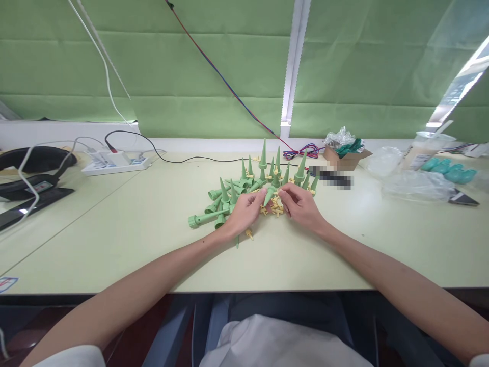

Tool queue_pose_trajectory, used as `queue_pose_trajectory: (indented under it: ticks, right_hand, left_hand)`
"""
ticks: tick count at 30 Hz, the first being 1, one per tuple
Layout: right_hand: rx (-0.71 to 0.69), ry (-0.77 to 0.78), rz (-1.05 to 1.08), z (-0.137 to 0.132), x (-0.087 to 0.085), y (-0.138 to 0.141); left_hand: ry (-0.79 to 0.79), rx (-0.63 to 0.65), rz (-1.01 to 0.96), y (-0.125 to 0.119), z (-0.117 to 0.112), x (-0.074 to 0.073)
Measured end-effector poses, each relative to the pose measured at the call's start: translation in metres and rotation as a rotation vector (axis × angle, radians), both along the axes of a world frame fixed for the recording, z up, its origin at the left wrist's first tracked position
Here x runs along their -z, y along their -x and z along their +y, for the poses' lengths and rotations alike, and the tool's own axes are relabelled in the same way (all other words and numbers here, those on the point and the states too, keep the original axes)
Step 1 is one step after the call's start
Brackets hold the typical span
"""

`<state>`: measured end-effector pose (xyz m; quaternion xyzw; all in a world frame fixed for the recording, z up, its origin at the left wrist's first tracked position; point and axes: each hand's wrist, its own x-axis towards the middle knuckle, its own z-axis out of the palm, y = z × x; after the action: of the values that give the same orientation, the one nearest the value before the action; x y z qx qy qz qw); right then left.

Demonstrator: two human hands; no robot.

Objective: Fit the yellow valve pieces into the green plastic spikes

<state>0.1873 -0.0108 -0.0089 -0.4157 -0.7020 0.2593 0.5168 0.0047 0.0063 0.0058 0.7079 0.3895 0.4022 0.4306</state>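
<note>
Nearest, below the fingers, pale cloth (275, 346) covers the lap; the cream tabletop (305, 260) begins beyond it. One loose yellow valve fitting (249, 234) lies nearer than the left fingers, just beside the wrist. Left hand (246, 206): thumb and fingers closed on a green plastic watering spike (269, 195), its point tilted down and toward the wearer. Right hand (302, 206): thumb and forefinger narrow, tips at the side of the held spike near a small yellow part; cannot tell whether they grip it. The held spike sits between the two sets of fingertips, above a small heap of yellow fittings (277, 211). To the left of the left fingers, several green spikes (208, 218) lie on their sides, overlapping, some partly hidden by the hand. Just beyond the fingertips, a cluster of upright green spikes (263, 155) stands points up, some with yellow fittings attached. Well right of the right fingers: a clear plastic bag (408, 187) and a lidded plastic cup (414, 153). Well left of the left fingers: a white power strip (114, 164). Farther beyond the fingers, coiled red-and-blue wire (301, 151) lies near an open cardboard box (346, 162); green blinds (214, 76) hang behind.
</note>
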Motion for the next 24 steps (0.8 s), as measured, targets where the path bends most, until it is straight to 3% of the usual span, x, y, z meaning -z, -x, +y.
queue_pose_trajectory:
  ticks: [3, 24]
  right_hand:
    - [0.001, 0.004, 0.009, 0.0001, 0.0002, -0.0002]
    - [0.116, 0.015, -0.13, -0.0024, -0.0035, 0.0016]
  left_hand:
    - [0.004, 0.071, 0.04, 0.0009, -0.001, -0.002]
    - [-0.109, 0.068, 0.096, 0.001, -0.0034, 0.0016]
